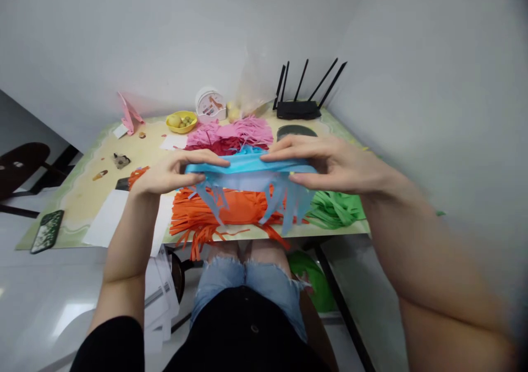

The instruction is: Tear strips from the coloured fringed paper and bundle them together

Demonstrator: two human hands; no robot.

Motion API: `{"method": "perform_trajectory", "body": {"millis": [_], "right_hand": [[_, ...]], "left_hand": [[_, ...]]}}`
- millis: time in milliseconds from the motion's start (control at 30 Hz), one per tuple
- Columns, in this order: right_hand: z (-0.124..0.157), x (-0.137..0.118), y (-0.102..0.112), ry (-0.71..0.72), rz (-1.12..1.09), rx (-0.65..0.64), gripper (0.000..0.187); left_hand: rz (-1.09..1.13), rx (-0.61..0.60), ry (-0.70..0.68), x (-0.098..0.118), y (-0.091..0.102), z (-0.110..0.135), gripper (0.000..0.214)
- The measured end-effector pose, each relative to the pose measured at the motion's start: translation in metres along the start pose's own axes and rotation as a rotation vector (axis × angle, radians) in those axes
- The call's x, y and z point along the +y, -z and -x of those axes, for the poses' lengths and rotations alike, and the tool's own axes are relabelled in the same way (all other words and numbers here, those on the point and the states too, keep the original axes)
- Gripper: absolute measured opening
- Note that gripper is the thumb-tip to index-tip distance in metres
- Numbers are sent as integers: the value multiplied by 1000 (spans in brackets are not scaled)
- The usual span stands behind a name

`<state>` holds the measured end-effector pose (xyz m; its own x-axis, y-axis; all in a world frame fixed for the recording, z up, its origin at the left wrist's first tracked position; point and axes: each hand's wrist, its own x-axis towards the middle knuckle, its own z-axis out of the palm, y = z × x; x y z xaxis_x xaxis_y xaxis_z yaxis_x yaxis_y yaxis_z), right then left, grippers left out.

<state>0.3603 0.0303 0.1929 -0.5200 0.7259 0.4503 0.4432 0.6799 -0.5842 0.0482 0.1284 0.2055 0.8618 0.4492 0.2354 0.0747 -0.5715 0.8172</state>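
Note:
A light blue fringed paper sheet (pixel 247 166) is held up above the table's near edge, its cut strips hanging down at both ends. My left hand (pixel 179 171) pinches its left end between thumb and fingers. At the right end, my right hand (pixel 322 163) grips it with the thumb below and fingers on top. Orange fringed paper (pixel 239 207) lies on the table just beneath it. Behind are crimson fringed paper (pixel 206 145) and pink fringed paper (pixel 231 132). Green paper strips (pixel 336 209) lie below my right hand.
At the back stand a black router (pixel 297 109) with raised antennas, a round white container (pixel 210 104) and a yellow fruit bowl (pixel 181 122). White paper (pixel 105 215) and a phone (pixel 47 232) lie at the left edge of the table (pixel 78 196). A wall rises on the right.

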Motion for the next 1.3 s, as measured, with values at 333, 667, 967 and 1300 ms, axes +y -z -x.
{"method": "perform_trajectory", "body": {"millis": [333, 667, 967, 1300], "right_hand": [[-3, -19, -14, -151, -13, 261, 26], [-12, -11, -6, -303, 221, 11, 23], [-12, -22, -9, -409, 136, 6, 30], [-15, -29, -10, -389, 339, 70, 21]], "left_hand": [[-114, 218, 32, 2, -31, -15, 44], [-398, 107, 140, 26, -28, -24, 16], [-366, 68, 227, 28, -22, -28, 22], [-551, 70, 168, 29, -20, -28, 24]]}}
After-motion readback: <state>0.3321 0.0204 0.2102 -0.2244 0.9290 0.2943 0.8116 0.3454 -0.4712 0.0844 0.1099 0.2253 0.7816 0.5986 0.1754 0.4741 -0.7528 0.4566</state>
